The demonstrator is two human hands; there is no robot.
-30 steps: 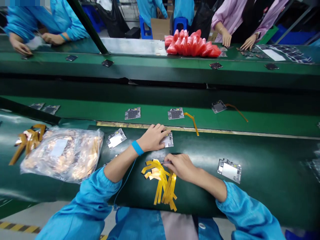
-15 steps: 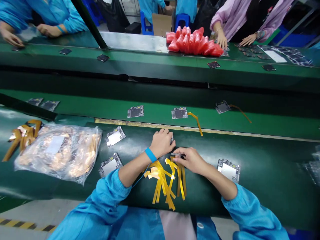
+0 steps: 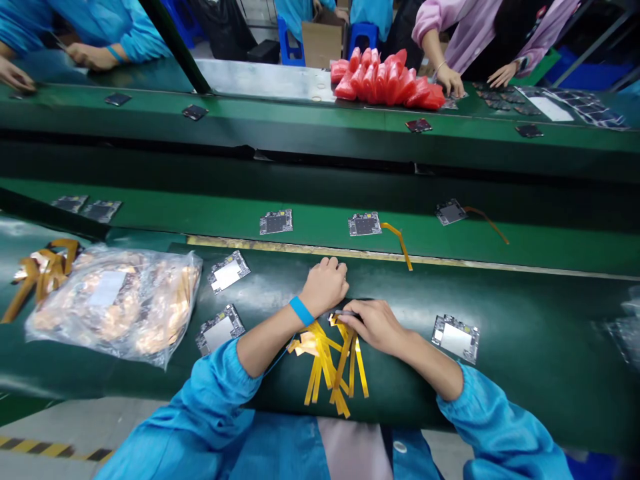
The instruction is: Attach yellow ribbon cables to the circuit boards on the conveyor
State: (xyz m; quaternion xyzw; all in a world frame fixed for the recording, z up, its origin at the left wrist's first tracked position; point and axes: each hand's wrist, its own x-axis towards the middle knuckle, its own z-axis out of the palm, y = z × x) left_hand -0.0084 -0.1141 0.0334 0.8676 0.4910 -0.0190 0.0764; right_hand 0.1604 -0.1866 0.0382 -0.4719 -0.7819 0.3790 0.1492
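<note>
Below the fingers of the right hand (image 3: 374, 327), glossy yellow strips (image 3: 325, 363) are lying fanned and overlapping.
Those fingers are pinching what looks like a slim grey tool (image 3: 345, 313); the left hand (image 3: 326, 288) is curling knuckles-up, hiding its grip, which I cannot tell. Left of its fingers, a blue sleeve (image 3: 215, 373) is covering one corner of a circuit board (image 3: 219, 329), a clear bag (image 3: 120, 300) lying beyond.

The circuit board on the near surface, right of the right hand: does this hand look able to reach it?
Probably yes: the board lies near the right forearm, and nothing seems to block the right hand, though it appears to pinch a thin grey tool.
</note>
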